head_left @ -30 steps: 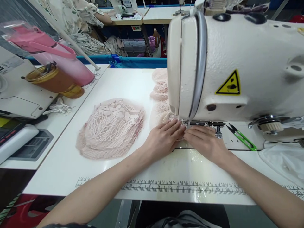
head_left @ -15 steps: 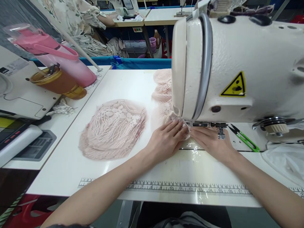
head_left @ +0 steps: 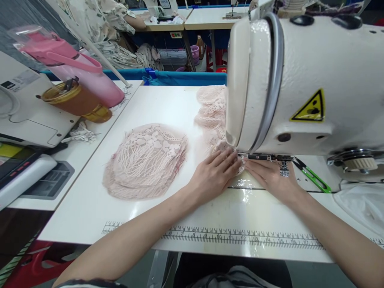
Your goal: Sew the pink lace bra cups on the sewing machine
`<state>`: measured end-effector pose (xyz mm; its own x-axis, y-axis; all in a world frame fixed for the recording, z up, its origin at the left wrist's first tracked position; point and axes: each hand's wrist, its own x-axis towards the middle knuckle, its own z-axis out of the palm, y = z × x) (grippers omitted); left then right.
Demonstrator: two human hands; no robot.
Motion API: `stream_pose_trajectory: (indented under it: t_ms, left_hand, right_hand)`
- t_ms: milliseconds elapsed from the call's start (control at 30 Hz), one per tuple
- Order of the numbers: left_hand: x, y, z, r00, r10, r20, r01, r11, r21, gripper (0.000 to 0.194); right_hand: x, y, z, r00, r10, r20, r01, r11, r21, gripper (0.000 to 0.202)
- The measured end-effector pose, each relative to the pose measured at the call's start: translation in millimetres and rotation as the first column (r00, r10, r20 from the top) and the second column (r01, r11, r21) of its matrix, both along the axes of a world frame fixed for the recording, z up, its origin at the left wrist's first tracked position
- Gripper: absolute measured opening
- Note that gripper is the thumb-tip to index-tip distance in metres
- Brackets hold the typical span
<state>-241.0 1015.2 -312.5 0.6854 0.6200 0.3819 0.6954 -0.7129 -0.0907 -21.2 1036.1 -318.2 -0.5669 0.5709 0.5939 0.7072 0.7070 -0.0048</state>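
A pale pink lace piece (head_left: 217, 140) lies bunched under the sewing machine's (head_left: 261, 88) head, its edge at the presser foot. My left hand (head_left: 214, 170) is on top of this lace, fingers bent and pressed together over its near edge beside the needle area. From the other side my right hand (head_left: 271, 178) reaches beneath the machine head, fingers closed together with the tips at the lace edge. Machine parts cover some of those fingers. To the left lies a stack of similar lace pieces (head_left: 147, 160) with fringe and reddish edges.
Green thread snips (head_left: 313, 176) lie right of my right hand, near a white cloth (head_left: 360, 206). A printed ruler (head_left: 225, 236) runs along the table's front edge. At left stand a pink bottle (head_left: 87, 76) and a brown cup (head_left: 75, 100). Another person's arm (head_left: 135, 22) shows behind.
The whole view has shifted slightly, so the machine appears a little farther right. Both hands remain at the lace by the presser foot, with little visible movement.
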Motion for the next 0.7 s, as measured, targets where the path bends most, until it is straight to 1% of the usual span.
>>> stream_pose_trajectory:
  t_ms: [100, 200, 267, 333, 433, 567, 700]
  left_hand:
    - [-4, 0, -0.7, 0.997, -0.079, -0.028, 0.08, 0.996, 0.032, 0.035]
    - [-9, 2, -0.7, 0.995, -0.092, -0.04, 0.092, 0.996, -0.008, 0.036]
    - [-13, 3, 0.4, 0.995, -0.098, -0.03, 0.097, 0.995, -0.039, 0.036]
    - [-15, 5, 2.3, 0.994, -0.106, -0.013, 0.105, 0.993, -0.059, 0.036]
    - [-17, 7, 5.7, 0.992, -0.122, 0.013, 0.123, 0.991, -0.061, 0.036]
    - [-17, 8, 7.8, 0.994, -0.104, 0.025, 0.106, 0.991, -0.081, 0.036]
    - [-17, 9, 7.3, 0.997, -0.069, 0.034, 0.071, 0.994, -0.085, 0.036]
  right_hand:
    - [0, -2, 0.6, 1.0, 0.015, 0.015, -0.015, 1.0, 0.003, 0.017]
    - [1, -7, -0.1, 0.999, 0.031, 0.023, -0.031, 0.999, -0.01, 0.014]
    - [1, -9, -1.9, 0.999, 0.031, 0.023, -0.029, 0.998, -0.062, 0.016]
    - [1, -11, -4.3, 0.999, 0.052, 0.014, -0.05, 0.988, -0.149, 0.019]
    - [0, -12, -7.3, 0.996, 0.084, 0.009, -0.08, 0.969, -0.233, 0.024]
    - [-3, -13, -8.3, 0.998, 0.063, 0.02, -0.056, 0.967, -0.247, 0.029]
    - [-5, -15, -7.6, 0.999, 0.013, 0.048, -0.003, 0.981, -0.195, 0.03]
